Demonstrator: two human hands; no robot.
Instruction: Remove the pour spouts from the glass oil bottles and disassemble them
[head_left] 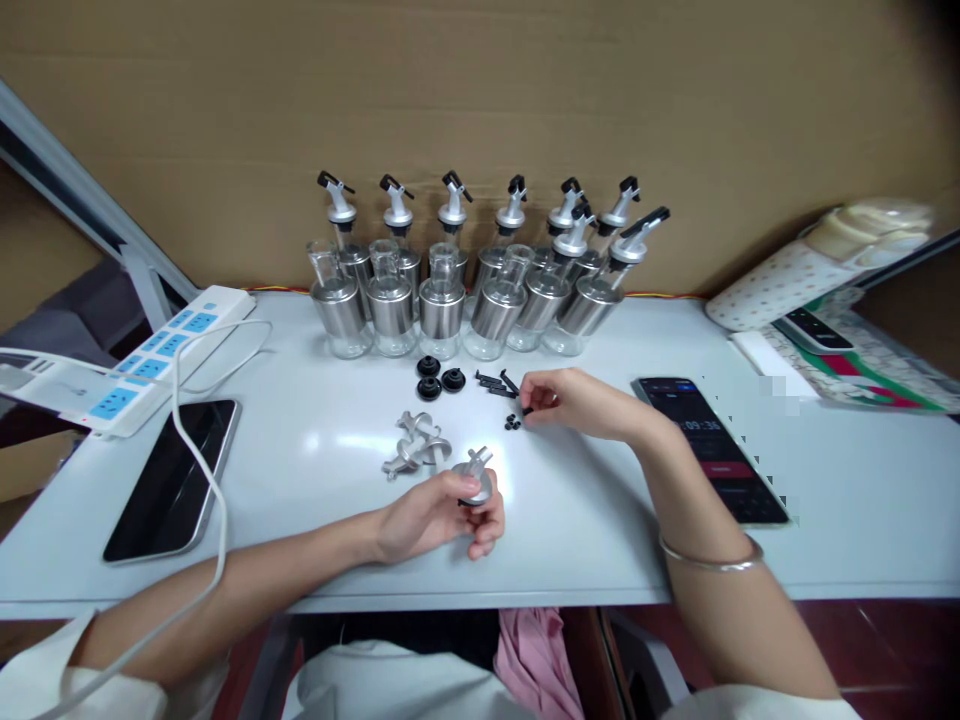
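My left hand (pixel 442 515) is closed around a silver pourer spout (pixel 477 482), with a dark rim showing beneath it. Thumb and fingers of my right hand (pixel 570 403) are pinched together over the table, a small black piece (pixel 527 411) at their tips. Tiny black caps (pixel 512 423) lie just beside those fingertips. Several black levers (pixel 493 383) are to the left of my right hand. Farther left sit three round black stoppers (pixel 429 387). Loose silver spouts (pixel 416 445) form a small heap beyond my left hand.
Glass bottles with steel sleeves (pixel 442 308) stand along the back, several topped with pourers. A lit phone (pixel 712 450) lies right, a dark tablet (pixel 172 480) left. A white cable (pixel 199 455) crosses my left arm near a power strip (pixel 161 360). A dotted bottle (pixel 787 270) leans at right.
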